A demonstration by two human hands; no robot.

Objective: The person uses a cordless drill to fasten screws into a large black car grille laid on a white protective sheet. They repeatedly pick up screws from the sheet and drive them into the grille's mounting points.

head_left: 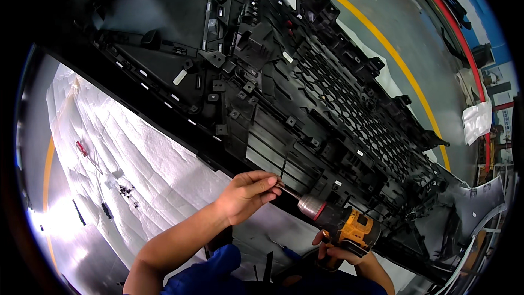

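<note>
My right hand [345,254] grips the handle of a yellow and black cordless drill [357,228], which points up and to the left. A long metal bit [289,190] sticks out of its silver chuck. The fingers of my left hand [248,194] are closed in a pinch right at the tip of this bit. Whatever small piece they hold there is hidden by the fingertips. Beyond both hands lies a large black plastic car bumper [267,136], its ribbed inner side and brackets facing up. Its honeycomb grille [349,112] runs toward the right.
White padded sheeting [147,158] lies under the bumper. On it are a red-handled tool [82,148] and several small black fasteners [126,190]. A blue-handled screwdriver [289,252] rests close to my body. A yellow floor line [390,49] and a red rail [464,43] run beyond.
</note>
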